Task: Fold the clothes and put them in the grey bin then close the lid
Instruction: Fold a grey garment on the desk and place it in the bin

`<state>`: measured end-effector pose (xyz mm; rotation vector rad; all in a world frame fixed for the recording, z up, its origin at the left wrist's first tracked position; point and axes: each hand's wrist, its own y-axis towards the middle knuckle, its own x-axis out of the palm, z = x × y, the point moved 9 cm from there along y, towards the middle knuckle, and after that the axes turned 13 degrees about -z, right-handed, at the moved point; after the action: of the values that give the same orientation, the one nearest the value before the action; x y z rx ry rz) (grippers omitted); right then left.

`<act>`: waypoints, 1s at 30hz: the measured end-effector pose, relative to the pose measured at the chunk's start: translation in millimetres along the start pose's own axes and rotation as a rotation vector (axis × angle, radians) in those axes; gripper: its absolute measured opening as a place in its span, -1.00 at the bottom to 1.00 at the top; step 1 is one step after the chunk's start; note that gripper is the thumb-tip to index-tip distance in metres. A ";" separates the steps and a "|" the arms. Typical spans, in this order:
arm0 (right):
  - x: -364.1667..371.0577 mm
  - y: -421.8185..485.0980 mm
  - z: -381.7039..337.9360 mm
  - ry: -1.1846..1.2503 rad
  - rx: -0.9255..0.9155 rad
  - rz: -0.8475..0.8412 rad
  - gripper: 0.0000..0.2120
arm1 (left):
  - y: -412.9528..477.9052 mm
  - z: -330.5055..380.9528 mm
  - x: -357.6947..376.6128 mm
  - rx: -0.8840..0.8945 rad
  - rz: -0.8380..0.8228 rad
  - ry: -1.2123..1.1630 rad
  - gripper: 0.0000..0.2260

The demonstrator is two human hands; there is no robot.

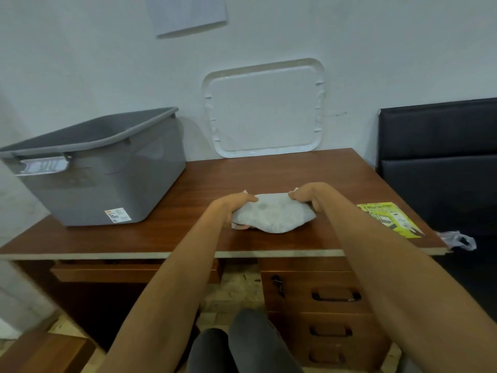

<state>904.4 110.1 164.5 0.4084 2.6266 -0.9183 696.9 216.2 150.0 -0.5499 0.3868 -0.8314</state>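
Gripping the folded cloth (271,213), left hand (233,206) and right hand (309,196) outstretched.

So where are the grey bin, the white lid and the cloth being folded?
grey bin (107,181): head view, on its near side wall.
white lid (265,111): head view, middle of its flat panel.
cloth (273,214): head view, on its top face.

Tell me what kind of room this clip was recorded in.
Probably an office or study: a wooden desk with a drawer stack, a black padded seat beside it, and a paper sheet on the wall. The left hand and right hand grip a folded cloth.
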 end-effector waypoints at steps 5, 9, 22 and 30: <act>1.0 16.6 -14.1 0.130 -0.163 0.002 -0.70 | 2.2 -6.9 -9.9 0.015 0.018 -0.003 -0.68; -18.7 41.3 -25.3 0.264 -0.171 0.034 -0.61 | 17.1 10.9 -20.7 0.084 0.078 -0.091 -0.82; -47.7 154.0 -66.7 0.477 -0.298 0.060 -0.61 | 126.6 64.3 -98.9 0.155 0.326 -0.044 -0.74; -58.6 176.2 -113.6 0.451 -0.153 0.047 -0.59 | 137.6 99.8 -117.4 0.071 0.275 -0.170 -0.64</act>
<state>998.8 306.0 175.2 0.7048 3.0481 -0.6624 757.2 413.5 160.1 -0.4841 0.2681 -0.5271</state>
